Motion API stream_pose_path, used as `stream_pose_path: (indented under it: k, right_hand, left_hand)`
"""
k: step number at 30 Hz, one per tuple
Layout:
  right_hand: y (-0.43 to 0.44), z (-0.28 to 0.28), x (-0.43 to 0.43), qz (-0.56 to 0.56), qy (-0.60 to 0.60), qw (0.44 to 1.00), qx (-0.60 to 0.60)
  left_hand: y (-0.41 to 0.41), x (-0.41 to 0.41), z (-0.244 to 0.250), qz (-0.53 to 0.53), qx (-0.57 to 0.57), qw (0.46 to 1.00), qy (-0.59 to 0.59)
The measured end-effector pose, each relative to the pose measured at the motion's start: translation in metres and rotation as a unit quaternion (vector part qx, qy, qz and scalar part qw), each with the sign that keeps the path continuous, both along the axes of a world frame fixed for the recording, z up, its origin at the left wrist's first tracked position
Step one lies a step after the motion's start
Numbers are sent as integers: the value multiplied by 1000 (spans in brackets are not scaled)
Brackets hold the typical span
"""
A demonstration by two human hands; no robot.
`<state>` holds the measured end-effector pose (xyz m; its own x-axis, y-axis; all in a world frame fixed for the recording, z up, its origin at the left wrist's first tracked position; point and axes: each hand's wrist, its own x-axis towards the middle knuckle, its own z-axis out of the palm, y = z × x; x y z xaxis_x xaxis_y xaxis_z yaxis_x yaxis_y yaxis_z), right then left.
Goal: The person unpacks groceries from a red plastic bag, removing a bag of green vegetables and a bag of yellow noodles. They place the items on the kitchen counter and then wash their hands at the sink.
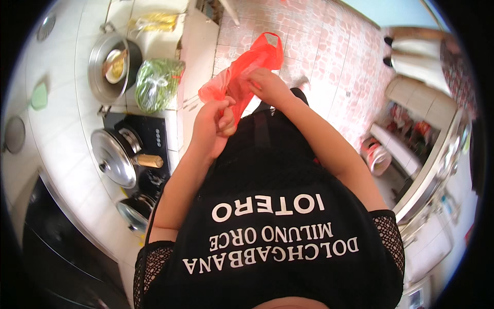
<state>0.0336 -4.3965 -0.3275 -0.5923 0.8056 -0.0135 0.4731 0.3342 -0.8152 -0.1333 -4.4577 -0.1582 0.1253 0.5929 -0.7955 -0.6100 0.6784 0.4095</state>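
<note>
A red plastic bag hangs in front of my body, its looped handle at the far end. My left hand grips the gathered edge of the bag with curled fingers; something pale and rounded shows under those fingers, too little of it to name. My right hand pinches the other side of the bag between thumb and fingers. What the bag may contain cannot be seen. Left of the bag, on the tiled counter, lies a clear plastic bag of green vegetables.
Along the left counter are a metal pot with a bowl inside, a lidded pan with a wooden handle on the black hob, and another lidded pan. A yellow package lies farther back. A container stands at right.
</note>
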Motion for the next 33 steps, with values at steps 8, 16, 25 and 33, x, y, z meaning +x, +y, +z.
stream_pose_path:
  k: [8,16,25,33]
  right_hand:
    - [-56,-15,74,59,-300,952,36]
    - [-102,89,188,-289,-16,940,-182]
    - [-225,136,284,-338,139,925,-101]
    - [-293,147,314,-329,137,931,-80]
  left_hand:
    - [-27,64,71,-79,105,981,-141]
    - [-60,151,124,-284,247,910,-174]
    - [-109,258,163,-437,376,798,-175]
    - [-144,304,179,-505,317,780,-193]
